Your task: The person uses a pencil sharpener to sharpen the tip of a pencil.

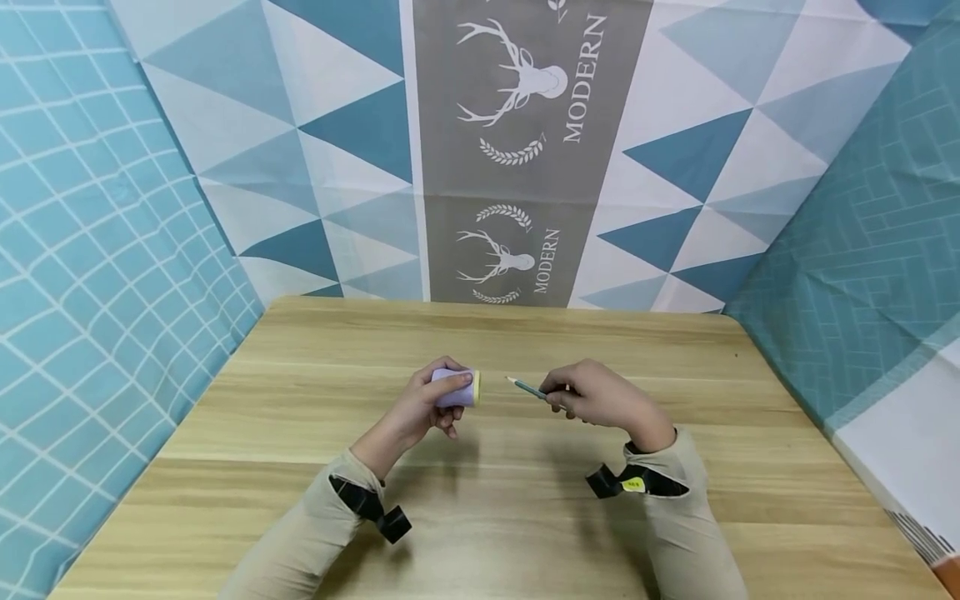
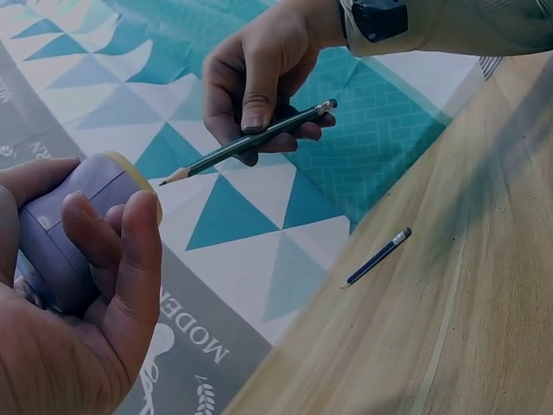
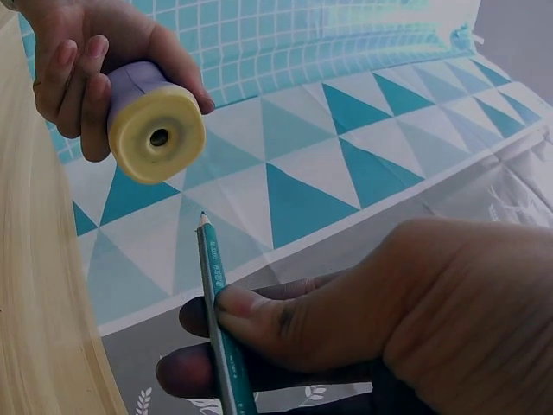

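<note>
A lilac pencil sharpener (image 1: 454, 388) is held sideways above the table by my left hand (image 1: 426, 398), thumb on its near side. Its yellow face, with a round dark hole in the middle, shows in the right wrist view (image 3: 157, 135) and faces the other hand. A green pencil (image 2: 251, 141) is pinched between the thumb and fingers of my right hand (image 1: 600, 395). The pencil's sharpened point is aimed toward the sharpener, with a small gap between them. The right palm hides part of the pencil's back end in the head view.
Another dark pencil (image 2: 378, 258) lies on the wooden table (image 1: 480, 517) in the left wrist view. Patterned cloths hang behind the table and at both sides. Black camera mounts (image 1: 393, 523) are strapped to both sleeved wrists.
</note>
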`<state>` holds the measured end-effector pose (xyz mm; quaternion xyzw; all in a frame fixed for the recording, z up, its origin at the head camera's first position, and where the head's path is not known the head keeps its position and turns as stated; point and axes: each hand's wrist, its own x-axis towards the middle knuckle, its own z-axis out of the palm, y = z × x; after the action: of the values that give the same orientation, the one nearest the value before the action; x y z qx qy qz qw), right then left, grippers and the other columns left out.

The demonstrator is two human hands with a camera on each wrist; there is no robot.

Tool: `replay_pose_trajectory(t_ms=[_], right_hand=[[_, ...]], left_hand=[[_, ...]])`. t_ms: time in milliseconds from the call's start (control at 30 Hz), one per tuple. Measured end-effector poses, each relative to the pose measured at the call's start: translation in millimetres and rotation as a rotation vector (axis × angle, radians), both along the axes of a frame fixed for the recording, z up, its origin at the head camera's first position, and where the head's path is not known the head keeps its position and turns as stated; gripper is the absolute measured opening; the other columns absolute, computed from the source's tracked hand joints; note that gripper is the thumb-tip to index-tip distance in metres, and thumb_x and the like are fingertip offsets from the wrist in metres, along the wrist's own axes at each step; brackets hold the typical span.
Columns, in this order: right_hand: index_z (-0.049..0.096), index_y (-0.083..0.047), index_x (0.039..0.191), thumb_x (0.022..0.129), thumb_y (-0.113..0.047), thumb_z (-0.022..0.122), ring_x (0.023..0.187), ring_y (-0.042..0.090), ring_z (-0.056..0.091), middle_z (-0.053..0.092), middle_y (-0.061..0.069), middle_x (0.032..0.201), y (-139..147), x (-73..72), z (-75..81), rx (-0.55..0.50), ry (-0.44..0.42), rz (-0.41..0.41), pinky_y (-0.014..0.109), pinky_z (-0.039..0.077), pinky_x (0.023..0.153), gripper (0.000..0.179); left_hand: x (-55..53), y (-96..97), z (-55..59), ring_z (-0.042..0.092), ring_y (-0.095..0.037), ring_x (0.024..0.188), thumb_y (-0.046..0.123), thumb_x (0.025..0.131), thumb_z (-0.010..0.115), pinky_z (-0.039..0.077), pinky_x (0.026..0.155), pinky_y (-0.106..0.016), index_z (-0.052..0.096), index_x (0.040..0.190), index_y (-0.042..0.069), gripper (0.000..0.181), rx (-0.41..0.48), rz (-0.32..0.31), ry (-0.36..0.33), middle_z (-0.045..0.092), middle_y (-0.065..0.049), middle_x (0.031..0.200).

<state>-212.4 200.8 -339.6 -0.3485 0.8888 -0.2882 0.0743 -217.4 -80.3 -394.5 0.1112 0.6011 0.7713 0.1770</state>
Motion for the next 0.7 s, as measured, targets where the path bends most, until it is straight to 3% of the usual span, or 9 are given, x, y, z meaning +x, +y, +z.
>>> replay_pose_trajectory(t_ms=[433,700], right_hand=[[0.065,0.0,0.103,0.099,-0.002,0.056,0.062,0.013,0.061,0.063,-0.001,0.078,10,-5.9,3.7,-0.054,-0.019,-0.054,0.028,0.051,0.049,0.01],[0.063,0.002,0.105,0.1,-0.001,0.054,0.06,0.018,0.061,0.065,0.004,0.078,20,-7.0,-0.6,-0.087,-0.097,-0.12,0.034,0.053,0.049,0.01]], left_hand=[[-5.9,-5.2,5.8,0.06,-0.015,0.056,0.012,0.094,0.061,0.056,0.046,-0.027,0.057,0.111,0.013,0.018,0.035,0.007,0.022,0.064,-0.013,0.075],[-5.3,-10.9,3.7,0.066,-0.018,0.071,0.005,0.094,0.061,0.058,0.054,-0.027,0.048,0.138,-0.001,0.047,0.021,0.028,0.039,0.059,-0.016,0.101]])
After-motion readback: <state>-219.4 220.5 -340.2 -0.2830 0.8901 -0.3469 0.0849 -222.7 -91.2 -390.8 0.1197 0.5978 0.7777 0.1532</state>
